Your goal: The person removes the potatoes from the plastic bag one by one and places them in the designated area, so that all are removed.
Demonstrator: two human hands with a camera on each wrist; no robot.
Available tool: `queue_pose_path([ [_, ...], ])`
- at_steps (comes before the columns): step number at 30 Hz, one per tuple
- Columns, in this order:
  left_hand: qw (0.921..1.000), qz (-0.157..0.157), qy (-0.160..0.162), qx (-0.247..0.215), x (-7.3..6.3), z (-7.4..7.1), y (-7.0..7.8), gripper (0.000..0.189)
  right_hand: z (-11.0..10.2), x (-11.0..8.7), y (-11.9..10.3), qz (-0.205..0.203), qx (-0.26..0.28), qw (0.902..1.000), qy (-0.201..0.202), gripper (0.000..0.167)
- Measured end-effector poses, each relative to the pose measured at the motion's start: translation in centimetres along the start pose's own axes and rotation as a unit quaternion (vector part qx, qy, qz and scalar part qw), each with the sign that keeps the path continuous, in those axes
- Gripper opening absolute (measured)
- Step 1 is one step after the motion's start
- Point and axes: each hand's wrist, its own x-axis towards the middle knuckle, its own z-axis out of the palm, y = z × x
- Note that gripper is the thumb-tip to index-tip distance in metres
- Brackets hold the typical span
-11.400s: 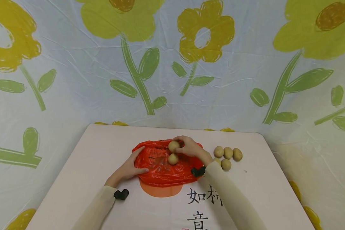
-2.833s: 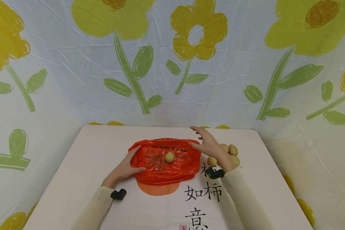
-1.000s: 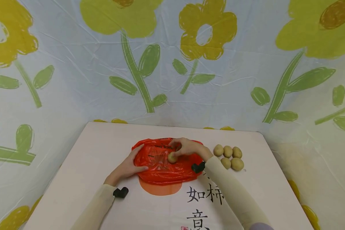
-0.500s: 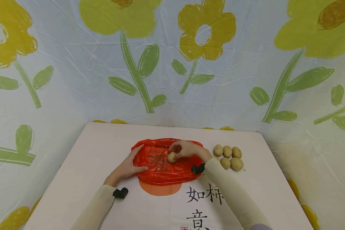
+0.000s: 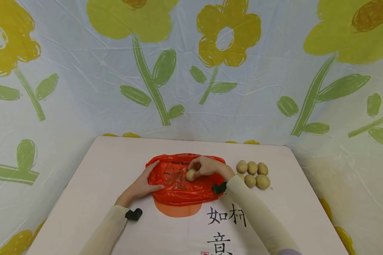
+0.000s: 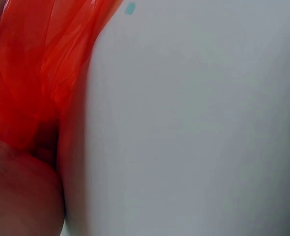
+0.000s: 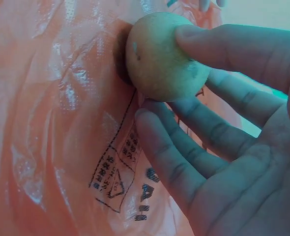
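Note:
In the head view a red plastic bag (image 5: 169, 194) lies spread on the table with black print on it. My left hand (image 5: 142, 184) rests on the bag's left end, thumb and fingers spread apart; the left wrist view shows part of this hand against red plastic (image 6: 42, 59). Over the bag's middle my right hand (image 5: 207, 165) holds a small round potato (image 5: 190, 175). Seen from the right wrist, the thumb presses on top of this potato (image 7: 159, 59) and the fingers (image 7: 164, 142) curl beneath it, with the bag right behind.
Several potatoes (image 5: 252, 168) sit in two rows on the table (image 5: 115, 152), right of the bag; the right sleeve partly covers one. Black characters and an orange shape (image 5: 178, 211) are printed on the table cover. A flower-printed sheet (image 5: 255, 117) stands behind.
Since about three seconds ago my right hand has come from near the loose potatoes to the potato on the bag and grasped it. In the last second little has moved; my left hand stays put.

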Motion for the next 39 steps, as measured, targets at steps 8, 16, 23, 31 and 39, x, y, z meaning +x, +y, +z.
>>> queue_pose_path([
  [8,1.0,0.002,0.0,0.0,0.0,0.0,0.0,0.108,0.0,0.1,0.1,0.003,-0.001,1.0,0.001,0.028],
  [16,1.0,0.0,-0.001,0.0,0.0,0.0,0.1,0.107,-0.1,0.0,0.0,0.005,0.0,1.0,0.003,0.029],
  [23,1.0,-0.007,-0.002,-0.002,0.0,0.1,0.2,0.107,-0.2,-0.1,0.0,0.003,0.0,1.0,0.005,0.029],
  [31,1.0,-0.009,-0.002,-0.001,0.0,0.1,0.2,0.108,-0.6,-0.4,0.0,-0.004,0.001,1.0,0.008,0.028],
  [39,0.9999,-0.015,-0.003,-0.002,0.1,0.1,0.2,0.108,-1.6,-0.9,-0.3,-0.034,-0.005,0.9992,0.019,0.03],
])
